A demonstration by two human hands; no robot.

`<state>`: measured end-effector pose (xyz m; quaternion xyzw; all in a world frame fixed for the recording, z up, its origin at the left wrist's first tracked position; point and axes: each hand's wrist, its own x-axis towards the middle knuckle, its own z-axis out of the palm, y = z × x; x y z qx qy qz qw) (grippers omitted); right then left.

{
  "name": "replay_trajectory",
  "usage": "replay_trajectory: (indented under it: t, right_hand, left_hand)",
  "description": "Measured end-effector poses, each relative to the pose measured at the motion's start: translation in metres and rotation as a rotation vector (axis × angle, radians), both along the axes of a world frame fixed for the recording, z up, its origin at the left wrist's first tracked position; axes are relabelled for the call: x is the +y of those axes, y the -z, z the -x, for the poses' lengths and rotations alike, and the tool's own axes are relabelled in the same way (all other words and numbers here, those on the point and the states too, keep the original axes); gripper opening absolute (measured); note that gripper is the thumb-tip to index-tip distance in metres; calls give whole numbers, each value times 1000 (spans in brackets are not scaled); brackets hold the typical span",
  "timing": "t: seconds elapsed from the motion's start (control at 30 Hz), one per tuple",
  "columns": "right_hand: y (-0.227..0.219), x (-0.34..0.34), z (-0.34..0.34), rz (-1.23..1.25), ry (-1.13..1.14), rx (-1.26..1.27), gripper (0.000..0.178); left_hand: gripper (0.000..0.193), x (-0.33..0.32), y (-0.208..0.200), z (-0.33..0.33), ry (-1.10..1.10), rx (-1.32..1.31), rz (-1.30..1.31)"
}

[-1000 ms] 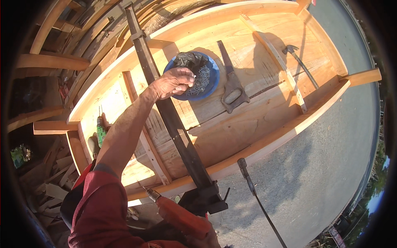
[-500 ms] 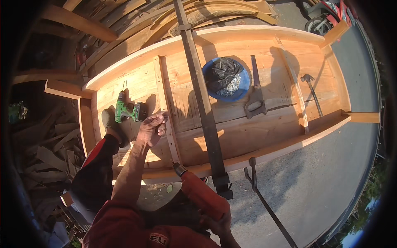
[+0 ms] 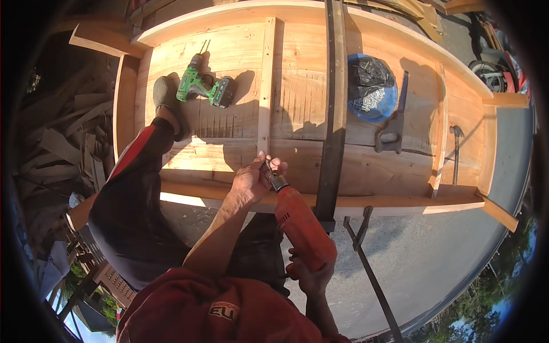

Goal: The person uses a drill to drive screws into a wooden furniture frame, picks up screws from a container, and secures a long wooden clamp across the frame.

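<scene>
My right hand grips the handle of a red power drill, whose metal chuck points up and left. At the chuck's tip, my left hand has its fingers drawn together; whatever they pinch is too small to make out. Both meet over the lower end of a narrow wooden crosspiece. That strip spans a long, shallow wooden frame with a plank bottom. A green cordless drill lies on the planks, left of the strip.
A dark metal bar crosses the frame. Right of it are a blue basin of nails and black plastic, a handsaw and a hammer. My shoe stands inside the frame. Scrap wood lies left; a clamp hangs at the near edge.
The red drill has risen toward the crosspiece, and my left hand has come to its tip. The view has shifted, so the frame sits higher and farther right.
</scene>
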<state>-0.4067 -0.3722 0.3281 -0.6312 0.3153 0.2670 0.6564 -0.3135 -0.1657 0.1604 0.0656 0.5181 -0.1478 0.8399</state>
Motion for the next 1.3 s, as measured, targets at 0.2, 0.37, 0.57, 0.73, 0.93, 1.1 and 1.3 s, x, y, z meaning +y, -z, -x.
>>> replay_trajectory:
  t: [0.2, 0.37, 0.57, 0.73, 0.93, 1.1, 1.3]
  right_hand:
    - [-7, 7, -14, 67, -43, 79, 63]
    - [-3, 11, -16, 92, -17, 163, 63]
    - [2, 15, -16, 118, -76, 98, 64]
    - [15, 7, -3, 484, -530, -305, 70]
    - [23, 24, -16, 554, -835, -460, 76]
    - [39, 40, -29, 615, -885, -503, 69]
    - [42, 56, -52, 656, -992, -528, 67]
  left_hand:
    - [27, 1, -2, -3, -5, 45, -24]
    - [27, 3, 2, 3, 34, 63, -27]
    - [30, 7, 16, 16, -5, 19, 10]
    - [28, 7, 27, 26, 105, -69, -38]
    - [27, 7, 62, 43, 88, -21, -42]
    - [26, 5, 76, 35, -26, 18, 45]
    - [26, 8, 92, 35, -90, 29, 157]
